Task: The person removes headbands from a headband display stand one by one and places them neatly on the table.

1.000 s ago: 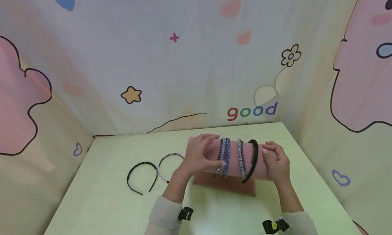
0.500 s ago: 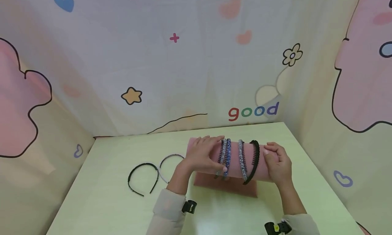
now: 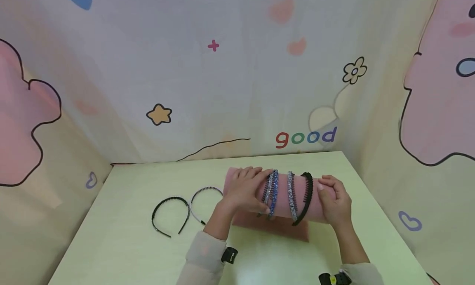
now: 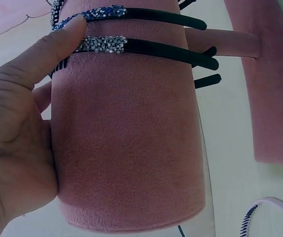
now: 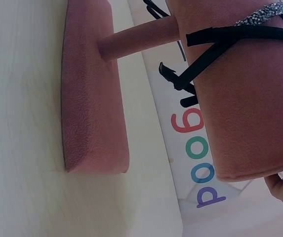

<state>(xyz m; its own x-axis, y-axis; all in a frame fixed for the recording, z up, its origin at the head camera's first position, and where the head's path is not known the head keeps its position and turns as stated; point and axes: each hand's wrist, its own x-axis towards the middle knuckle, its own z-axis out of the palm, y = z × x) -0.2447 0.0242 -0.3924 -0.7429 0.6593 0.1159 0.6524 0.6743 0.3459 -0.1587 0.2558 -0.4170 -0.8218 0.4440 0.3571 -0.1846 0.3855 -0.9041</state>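
Observation:
A pink velvet headband stand [image 3: 283, 196] has a thick horizontal roll on a flat base [image 3: 272, 228]. My left hand [image 3: 243, 190] spans the roll's left part, fingers over the top and thumb in front. In the left wrist view that thumb presses on a blue rhinestone headband [image 4: 104, 12], beside a silver rhinestone headband [image 4: 101, 44]. Farther right on the roll sit another silver headband [image 3: 291, 196] and a black toothed headband [image 3: 309, 198]. My right hand [image 3: 338, 204] grips the roll's right end, thumb on the front. Only part of it shows in the right wrist view.
On the pale table [image 3: 111, 231], left of the stand, lie a black headband [image 3: 153, 217] and a light thin headband [image 3: 193, 204], partly hidden behind my left arm. A printed curtain [image 3: 222, 83] rises behind the table.
My left hand's fingers have closed in over the top of the left silver and blue headbands, and its thumb has slid lower on the front. The right hand keeps its grip.

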